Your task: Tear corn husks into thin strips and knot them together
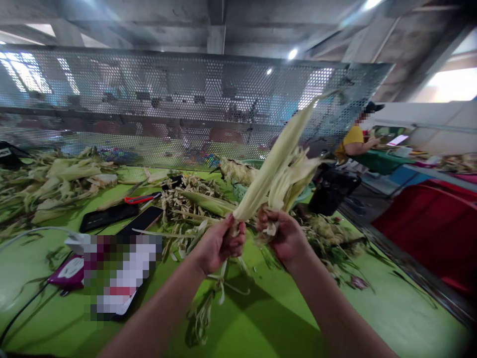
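My left hand [225, 241] is closed round the base of a long pale corn husk [270, 166], which slants up and to the right. Beside it, my right hand [281, 236] grips a bunch of crumpled corn husks [290, 184] by their lower end. Both hands are above the green table, close together. Whether a cob is inside the long husk cannot be seen. Behind the hands lie shredded husk strips [201, 191] and a single husk leaf [208, 203]. A pale green basket [240, 191] holding a husk-covered bundle [236, 171] is partly hidden.
A husk heap [70, 174] covers the table's [283, 318] far left. Phones [110, 217], a red-handled cutter [141, 199] and a cable [22, 311] lie left. A perforated metal screen [179, 99] stands behind. Right are a black bin [331, 189], red container [428, 228] and a person [356, 139].
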Available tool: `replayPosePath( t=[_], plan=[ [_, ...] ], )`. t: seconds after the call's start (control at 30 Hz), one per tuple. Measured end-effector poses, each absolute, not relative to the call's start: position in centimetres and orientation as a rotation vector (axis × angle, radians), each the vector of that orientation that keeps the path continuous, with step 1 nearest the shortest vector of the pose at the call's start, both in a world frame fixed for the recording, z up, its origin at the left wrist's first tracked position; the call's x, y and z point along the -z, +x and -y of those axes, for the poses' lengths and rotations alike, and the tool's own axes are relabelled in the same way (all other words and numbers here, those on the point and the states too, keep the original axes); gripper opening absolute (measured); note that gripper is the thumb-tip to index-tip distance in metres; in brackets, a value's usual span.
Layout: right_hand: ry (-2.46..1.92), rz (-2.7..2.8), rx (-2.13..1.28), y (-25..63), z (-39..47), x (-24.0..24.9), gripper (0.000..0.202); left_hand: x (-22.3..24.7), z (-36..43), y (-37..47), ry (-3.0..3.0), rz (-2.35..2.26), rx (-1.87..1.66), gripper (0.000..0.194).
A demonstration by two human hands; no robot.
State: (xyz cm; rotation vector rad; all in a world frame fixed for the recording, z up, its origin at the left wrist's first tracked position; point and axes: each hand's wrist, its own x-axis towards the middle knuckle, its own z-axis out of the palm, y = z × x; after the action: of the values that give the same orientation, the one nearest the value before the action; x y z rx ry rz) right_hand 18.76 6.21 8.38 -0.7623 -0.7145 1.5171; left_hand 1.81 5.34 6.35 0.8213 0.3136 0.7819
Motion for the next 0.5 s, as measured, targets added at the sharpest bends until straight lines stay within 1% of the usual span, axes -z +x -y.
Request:
replayPosePath(
  t=[0.1, 0.2, 0.27, 0.33, 0.5],
  plan=[
    [-0.848, 0.614, -1.543, 17.7, -5.8, -8.5, 0.011, -6.0, -5.9, 2.0, 1.054, -0.585, -1.032, 0.04],
    [-0.866, 0.665, -1.47, 16.4, -5.4, -8.2, 0.018, -5.4, -6.2, 2.4, 1.31, -0.811, -1.192, 0.031],
    [-0.873, 0.723, -1.371, 16.0, -5.5, -7.8, 0.026, -5.2, -6.3, 2.5, 1.443, -0.889, -1.243, 0.024],
    [-0.899, 0.754, -1.287, 16.1, -5.8, -7.3, 0.029, -5.1, -6.2, 2.6, 1.525, -0.923, -1.261, 0.019],
    [-0.944, 0.732, -1.202, 16.4, -6.2, -6.7, 0.024, -5.0, -6.0, 2.8, 1.552, -0.898, -1.273, 0.018]
  ],
)
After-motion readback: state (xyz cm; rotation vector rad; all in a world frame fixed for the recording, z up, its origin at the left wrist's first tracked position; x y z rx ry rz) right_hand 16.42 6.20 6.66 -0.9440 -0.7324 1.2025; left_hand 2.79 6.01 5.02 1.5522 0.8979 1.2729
